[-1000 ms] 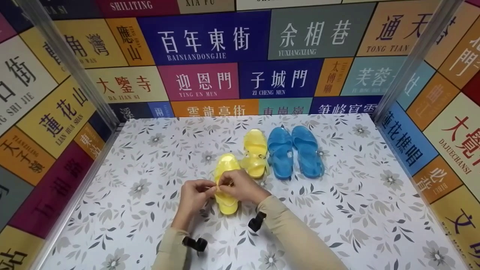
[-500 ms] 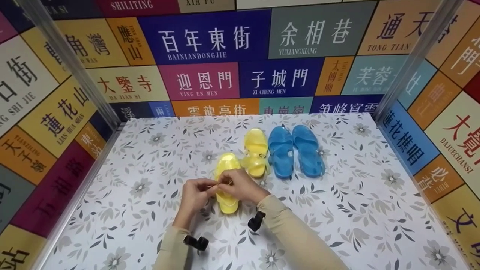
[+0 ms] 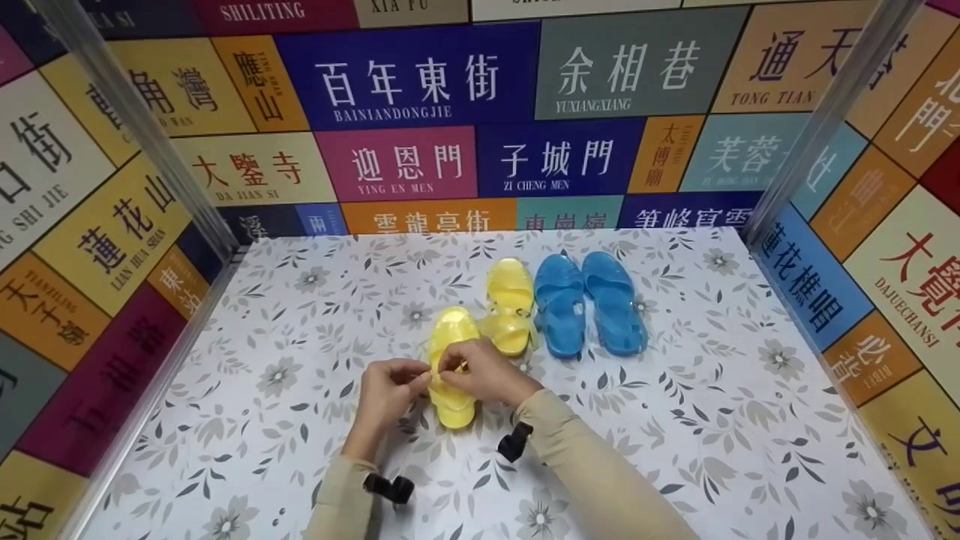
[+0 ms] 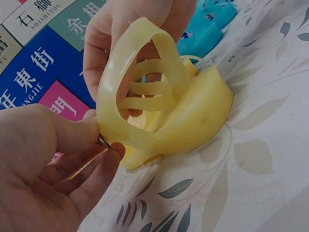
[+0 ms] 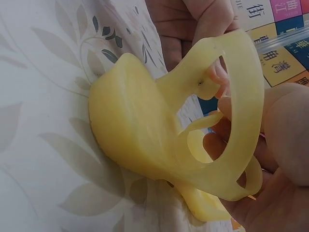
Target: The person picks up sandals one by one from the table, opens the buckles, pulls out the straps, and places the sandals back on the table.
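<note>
1. Left wrist view: the left hand [image 3: 388,390] has thumb and fingertip closed in a tight pinch at a small metal buckle [image 4: 103,141], on the side of the near yellow sandal [image 3: 455,324].
2. The right hand [image 3: 480,369] is over that sandal, fingers curled about its strap [image 4: 108,92], some fingertips hidden behind the band. A small dark spot [image 5: 199,83] on the strap end, perhaps a hole or stud, shows from the right wrist.
3. Judging by this, the step in hand is working the strap at the buckle; whether it is being fastened or undone, I cannot tell.
4. The next move seems to call for a steady left pinch while the right fingers line up the strap end, without twisting the soft band.
5. The near yellow sandal stands sole-down on the floral tabletop [image 3: 285,442]. Just beyond it, to its right, is the second yellow sandal [image 3: 510,277]; farther right are the left blue sandal [image 3: 560,277] and right blue sandal [image 3: 609,277].
</note>
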Available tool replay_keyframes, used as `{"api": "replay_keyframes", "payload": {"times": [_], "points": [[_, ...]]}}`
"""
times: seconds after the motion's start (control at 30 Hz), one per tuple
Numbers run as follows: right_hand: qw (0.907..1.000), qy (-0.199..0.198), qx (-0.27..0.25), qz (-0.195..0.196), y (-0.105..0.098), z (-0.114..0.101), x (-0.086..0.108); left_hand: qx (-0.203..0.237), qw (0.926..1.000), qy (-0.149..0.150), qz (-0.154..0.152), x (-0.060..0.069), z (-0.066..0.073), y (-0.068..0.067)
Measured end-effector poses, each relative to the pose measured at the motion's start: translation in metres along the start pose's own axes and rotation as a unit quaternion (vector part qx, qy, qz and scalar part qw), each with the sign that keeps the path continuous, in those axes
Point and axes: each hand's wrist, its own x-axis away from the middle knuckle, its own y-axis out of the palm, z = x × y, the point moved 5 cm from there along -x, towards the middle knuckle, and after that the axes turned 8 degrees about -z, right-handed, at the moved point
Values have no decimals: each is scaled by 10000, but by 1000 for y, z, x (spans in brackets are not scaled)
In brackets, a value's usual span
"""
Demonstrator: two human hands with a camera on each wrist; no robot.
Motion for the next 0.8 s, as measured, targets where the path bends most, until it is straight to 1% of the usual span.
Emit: {"api": "replay_keyframes", "payload": {"times": [0.07,0.2,0.3,0.53,0.67,0.8], "points": [[10000,57,39,-56,1,0,0,-23,10000,21,7,0,0,0],[9997,198,135,-112,2,0,0,42,9999,-118,-27,2,-1,0],[9995,173,246,-79,1,-1,1,133,9997,-198,-71,4,-1,0],[9990,-182,396,14,-4,-9,4,258,9990,-309,-191,7,0,0],[9982,-386,365,265,-13,-14,8,293,9986,-265,-347,8,2,1],[9944,-673,293,764,-24,-17,18,239,9978,-136,-595,10,5,3]]}}
